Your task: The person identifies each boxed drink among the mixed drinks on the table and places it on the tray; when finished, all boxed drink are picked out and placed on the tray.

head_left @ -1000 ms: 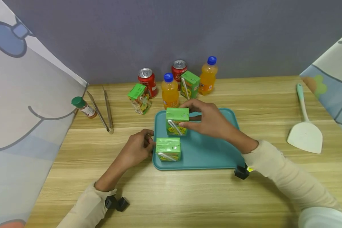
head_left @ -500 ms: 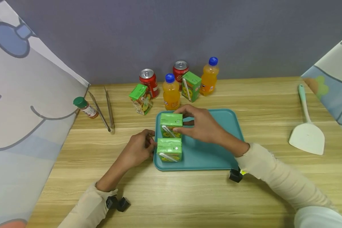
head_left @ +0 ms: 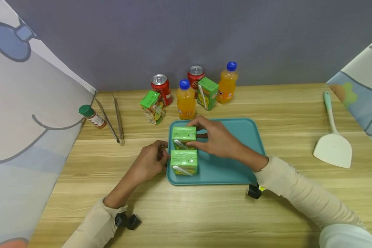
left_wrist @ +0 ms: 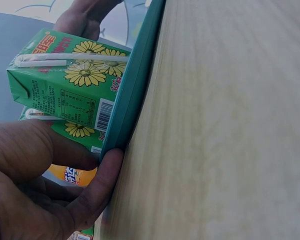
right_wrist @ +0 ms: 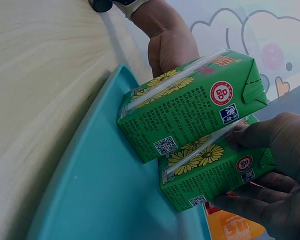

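On a teal tray (head_left: 227, 168), two green drink cartons with yellow flowers and white straws stand one behind the other at the left end. My right hand (head_left: 216, 138) grips the rear drink carton (head_left: 184, 132), thumb on its front and fingers behind. The front drink carton (head_left: 183, 157) stands right before it; in the right wrist view the held carton (right_wrist: 210, 162) is close beside the front one (right_wrist: 190, 107). At the tray's left edge, my left hand (head_left: 149, 161) pinches the rim (left_wrist: 132, 87) between thumb and finger.
Behind the tray stand orange drink bottles (head_left: 186, 103) (head_left: 227, 86), red cans (head_left: 162, 90) (head_left: 195, 79) and more cartons (head_left: 153, 108) (head_left: 207, 93). Metal tongs (head_left: 116, 127) and a green-capped spice jar (head_left: 93, 117) lie left. A white spatula (head_left: 333, 148) lies right.
My right hand has moved the rear carton left and toward me, lining it up behind the front carton. My left hand has stayed at the tray's left edge.
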A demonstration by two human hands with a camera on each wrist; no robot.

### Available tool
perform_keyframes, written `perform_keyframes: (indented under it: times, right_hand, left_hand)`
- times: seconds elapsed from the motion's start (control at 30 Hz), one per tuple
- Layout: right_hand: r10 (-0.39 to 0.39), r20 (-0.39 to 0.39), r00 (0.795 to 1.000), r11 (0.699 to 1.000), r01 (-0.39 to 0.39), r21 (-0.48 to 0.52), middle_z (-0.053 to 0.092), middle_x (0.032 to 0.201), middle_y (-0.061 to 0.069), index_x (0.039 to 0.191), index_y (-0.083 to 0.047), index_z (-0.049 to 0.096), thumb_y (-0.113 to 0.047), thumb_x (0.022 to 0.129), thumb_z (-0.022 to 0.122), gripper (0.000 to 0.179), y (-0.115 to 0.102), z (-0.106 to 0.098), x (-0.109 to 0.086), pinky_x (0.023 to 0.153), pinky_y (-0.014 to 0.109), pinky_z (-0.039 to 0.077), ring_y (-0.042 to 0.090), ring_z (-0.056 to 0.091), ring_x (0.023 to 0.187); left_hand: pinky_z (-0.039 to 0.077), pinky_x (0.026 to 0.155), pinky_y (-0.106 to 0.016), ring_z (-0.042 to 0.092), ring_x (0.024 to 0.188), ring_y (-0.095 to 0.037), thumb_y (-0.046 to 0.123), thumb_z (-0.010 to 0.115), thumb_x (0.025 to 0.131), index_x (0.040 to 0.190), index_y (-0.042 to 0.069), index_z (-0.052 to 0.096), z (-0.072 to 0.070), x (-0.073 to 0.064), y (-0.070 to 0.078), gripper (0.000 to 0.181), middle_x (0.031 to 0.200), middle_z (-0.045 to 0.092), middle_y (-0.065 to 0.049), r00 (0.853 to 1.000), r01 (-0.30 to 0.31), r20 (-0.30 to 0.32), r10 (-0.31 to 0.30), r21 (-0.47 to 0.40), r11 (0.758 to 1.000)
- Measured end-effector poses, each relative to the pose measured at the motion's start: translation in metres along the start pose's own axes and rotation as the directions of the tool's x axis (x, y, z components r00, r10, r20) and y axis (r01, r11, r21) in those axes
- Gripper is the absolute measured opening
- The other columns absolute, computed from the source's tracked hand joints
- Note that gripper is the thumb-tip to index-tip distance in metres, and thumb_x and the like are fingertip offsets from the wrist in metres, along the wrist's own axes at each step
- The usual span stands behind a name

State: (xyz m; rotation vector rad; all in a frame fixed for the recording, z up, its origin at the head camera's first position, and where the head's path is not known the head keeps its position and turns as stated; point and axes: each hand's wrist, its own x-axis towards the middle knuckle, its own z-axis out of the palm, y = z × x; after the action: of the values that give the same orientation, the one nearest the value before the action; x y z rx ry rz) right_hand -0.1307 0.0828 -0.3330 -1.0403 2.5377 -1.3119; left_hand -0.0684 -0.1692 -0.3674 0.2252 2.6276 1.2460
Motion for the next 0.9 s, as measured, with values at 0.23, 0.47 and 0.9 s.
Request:
perform_keyframes:
  times: [0.23, 0.47, 0.9]
  right_hand:
    - [0.009, 0.027, 1.000, 1.000, -0.009, -0.001, 0.063, 0.122, -0.004, 0.128, -0.020, 0.054, -0.031, 0.087, 0.081, 0.051, 0.001, 0.001, 0.001, 0.088, 0.035, 0.060, 0.014, 0.064, 0.107]
    - [0.035, 0.107, 0.994, 0.995, -0.045, 0.093, 0.059, 0.131, -0.009, 0.137, -0.024, 0.053, -0.047, 0.087, 0.075, 0.059, -0.002, -0.016, 0.000, 0.105, 0.033, 0.049, 0.011, 0.057, 0.123]
    - [0.041, -0.197, 0.980, 0.983, -0.075, -0.166, 0.056, 0.140, 0.012, 0.140, -0.005, 0.053, -0.028, 0.095, 0.072, 0.054, 0.010, -0.079, 0.040, 0.110, 0.041, 0.046, 0.029, 0.053, 0.131]
  left_hand:
    - [0.058, 0.054, -0.025, 0.065, 0.074, -0.014, 0.000, 0.058, 0.097, 0.129, -0.007, 0.053, 0.000, -0.001, -0.001, 0.033, 0.092, 0.062, -0.009, 1.000, -0.007, -0.004, 0.007, 0.009, 1.000]
    - [0.058, 0.054, -0.025, 0.065, 0.073, -0.015, 0.000, 0.058, 0.098, 0.130, -0.006, 0.053, 0.000, -0.001, -0.001, 0.033, 0.093, 0.062, -0.010, 1.000, -0.002, 0.004, 0.002, -0.017, 1.000]
    - [0.059, 0.054, -0.025, 0.065, 0.073, -0.015, -0.001, 0.059, 0.097, 0.130, -0.007, 0.053, 0.001, -0.001, 0.000, 0.033, 0.093, 0.063, -0.010, 1.000, 0.005, 0.001, -0.005, -0.024, 1.000]
